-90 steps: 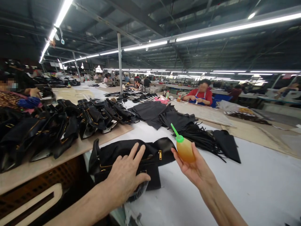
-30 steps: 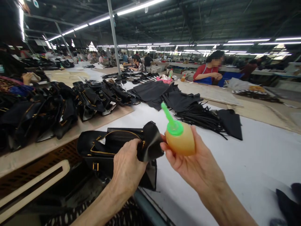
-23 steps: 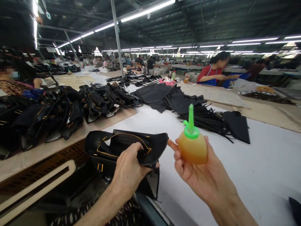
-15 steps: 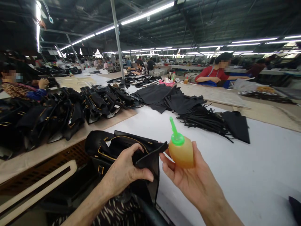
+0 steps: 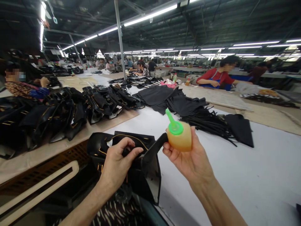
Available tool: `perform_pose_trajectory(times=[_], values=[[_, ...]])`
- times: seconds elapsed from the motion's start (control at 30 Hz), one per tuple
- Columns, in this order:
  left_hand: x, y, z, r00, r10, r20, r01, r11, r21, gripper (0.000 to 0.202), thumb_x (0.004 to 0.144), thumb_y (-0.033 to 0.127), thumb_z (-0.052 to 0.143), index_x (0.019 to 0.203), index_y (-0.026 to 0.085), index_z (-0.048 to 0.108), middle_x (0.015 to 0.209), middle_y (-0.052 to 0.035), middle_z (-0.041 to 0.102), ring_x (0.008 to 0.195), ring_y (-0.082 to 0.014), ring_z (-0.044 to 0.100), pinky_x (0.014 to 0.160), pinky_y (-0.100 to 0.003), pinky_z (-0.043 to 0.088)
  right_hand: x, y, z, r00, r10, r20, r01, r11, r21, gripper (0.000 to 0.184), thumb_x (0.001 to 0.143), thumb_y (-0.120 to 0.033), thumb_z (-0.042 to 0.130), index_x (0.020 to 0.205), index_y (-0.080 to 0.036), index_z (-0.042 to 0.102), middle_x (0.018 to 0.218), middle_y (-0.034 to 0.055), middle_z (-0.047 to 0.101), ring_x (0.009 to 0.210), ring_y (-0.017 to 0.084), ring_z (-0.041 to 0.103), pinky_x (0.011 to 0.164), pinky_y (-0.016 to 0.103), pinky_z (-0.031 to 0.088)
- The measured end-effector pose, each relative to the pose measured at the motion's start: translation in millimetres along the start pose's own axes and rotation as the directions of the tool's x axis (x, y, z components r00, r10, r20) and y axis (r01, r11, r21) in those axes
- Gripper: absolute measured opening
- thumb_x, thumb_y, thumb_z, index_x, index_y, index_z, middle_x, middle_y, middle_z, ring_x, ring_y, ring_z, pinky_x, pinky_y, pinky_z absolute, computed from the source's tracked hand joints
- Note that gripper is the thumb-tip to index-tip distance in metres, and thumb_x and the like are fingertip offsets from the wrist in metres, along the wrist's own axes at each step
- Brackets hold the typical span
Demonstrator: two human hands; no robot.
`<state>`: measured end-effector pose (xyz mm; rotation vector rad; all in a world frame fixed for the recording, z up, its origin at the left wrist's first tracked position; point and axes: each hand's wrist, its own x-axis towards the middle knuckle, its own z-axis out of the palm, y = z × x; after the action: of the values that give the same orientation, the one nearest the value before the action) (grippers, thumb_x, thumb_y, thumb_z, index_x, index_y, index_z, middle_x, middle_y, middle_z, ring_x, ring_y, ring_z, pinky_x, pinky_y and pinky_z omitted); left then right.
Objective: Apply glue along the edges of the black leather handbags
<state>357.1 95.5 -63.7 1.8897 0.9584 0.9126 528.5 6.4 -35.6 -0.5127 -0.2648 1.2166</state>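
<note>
A black handbag with a gold zipper leans at the table's near edge, its side panel hanging loose. My left hand is curled at the bag's opening, thumb and forefinger bent over its edge; the other fingertips are hidden. In my right hand sits a squeeze bottle of amber liquid, with a green cap and spout tilted up to the left. The fingers of that hand also reach the raised end of a black flap on the bag.
Several black handbags line the table on the left. Black cut pieces and thin strips lie on the white tabletop. A pale slotted frame is at lower left. Co-workers sit left and across, one in a red top.
My right hand has raised the bottle slightly and tilted its spout further left, lifting the flap end. The thumb and forefinger of my left hand have moved up and left, closer together.
</note>
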Motion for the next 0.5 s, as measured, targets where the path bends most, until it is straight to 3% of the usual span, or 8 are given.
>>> perform_pose_trajectory(times=[0.1, 0.17, 0.23, 0.3, 0.4, 0.5], values=[[4, 5, -5.5, 0.987, 0.123, 0.1, -0.144, 0.96, 0.241, 0.023, 0.082, 0.037, 0.051, 0.068, 0.018, 0.056, 0.058, 0.0038, 0.05, 0.056, -0.0101, 0.044, 0.055, -0.022, 0.032, 7, -1, 6, 1.0, -0.015, 0.003, 0.015, 1.0, 0.001, 0.036, 0.062, -0.036, 0.084, 0.087, -0.012, 0.072, 0.08, 0.0117, 0.072, 0.058, 0.023, 0.065, 0.056, 0.032, 0.056], [7, 4, -12.2, 0.975, 0.113, 0.193, -0.171, 0.933, 0.317, 0.031, 0.085, 0.038, 0.046, 0.062, 0.018, 0.053, 0.054, 0.0041, 0.047, 0.053, -0.0101, 0.043, 0.053, -0.023, 0.03, 10, -1, 7, 1.0, -0.019, 0.002, 0.019, 1.0, 0.006, 0.034, 0.066, -0.036, 0.081, 0.087, -0.012, 0.071, 0.081, 0.0112, 0.072, 0.059, 0.022, 0.065, 0.056, 0.031, 0.056], [10, 2, -19.2, 0.975, 0.088, 0.205, -0.157, 0.925, 0.347, 0.037, 0.086, 0.04, 0.042, 0.057, 0.019, 0.048, 0.053, 0.0043, 0.043, 0.053, -0.0104, 0.04, 0.052, -0.023, 0.03, 14, 0, 7, 1.0, -0.018, -0.009, 0.018, 1.0, 0.014, 0.031, 0.072, -0.039, 0.076, 0.087, -0.012, 0.071, 0.079, 0.0108, 0.071, 0.058, 0.022, 0.065, 0.056, 0.031, 0.056], [12, 0, -24.4, 0.983, 0.085, 0.161, -0.131, 0.946, 0.296, 0.037, 0.087, 0.041, 0.041, 0.058, 0.019, 0.049, 0.064, 0.0021, 0.051, 0.061, -0.0116, 0.046, 0.058, -0.023, 0.035, 17, 2, 7, 1.0, -0.013, -0.029, 0.014, 1.0, 0.025, 0.031, 0.079, -0.042, 0.069, 0.087, -0.012, 0.07, 0.077, 0.0107, 0.071, 0.057, 0.021, 0.065, 0.056, 0.031, 0.055], [14, -4, -26.5, 0.996, 0.04, 0.086, -0.047, 0.995, 0.089, 0.031, 0.087, 0.039, 0.043, 0.073, 0.019, 0.061, 0.1, -0.0032, 0.061, 0.092, -0.0168, 0.055, 0.081, -0.026, 0.04, 21, 3, 10, 0.998, -0.001, -0.06, 0.004, 0.999, 0.041, 0.034, 0.087, -0.044, 0.057, 0.086, -0.013, 0.069, 0.076, 0.0104, 0.07, 0.057, 0.02, 0.064, 0.056, 0.03, 0.055], [15, -8, -23.7, 0.996, -0.082, -0.026, 0.081, 0.996, -0.043, 0.032, 0.086, 0.043, 0.044, 0.091, 0.02, 0.066, 0.098, -0.0031, 0.066, 0.096, -0.0192, 0.056, 0.089, -0.029, 0.038, 22, 3, 14, 0.996, 0.012, -0.083, -0.009, 0.999, 0.048, 0.039, 0.092, -0.045, 0.047, 0.086, -0.012, 0.068, 0.075, 0.0104, 0.07, 0.057, 0.02, 0.064, 0.055, 0.03, 0.055]])
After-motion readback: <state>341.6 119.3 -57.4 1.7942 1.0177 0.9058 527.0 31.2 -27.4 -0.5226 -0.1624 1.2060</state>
